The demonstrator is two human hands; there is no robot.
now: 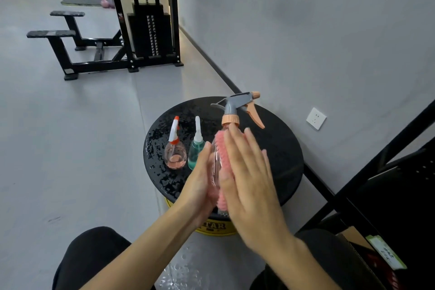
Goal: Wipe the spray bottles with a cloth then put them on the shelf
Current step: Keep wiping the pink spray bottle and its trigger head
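Note:
A clear pink spray bottle with a grey and orange trigger head is held upright above the round black stool. My left hand supports the bottle's left side with nearly straight fingers. My right hand presses a pink fluffy cloth flat against the bottle's right side, fingers straight. On the stool's left part stand a small pink bottle with a white and red sprayer and a teal bottle with a white nozzle.
The stool top is wet, and water drops lie on the grey floor below. A black metal shelf frame with a cardboard box rises at the right. A grey wall is behind; a weight machine stands far back.

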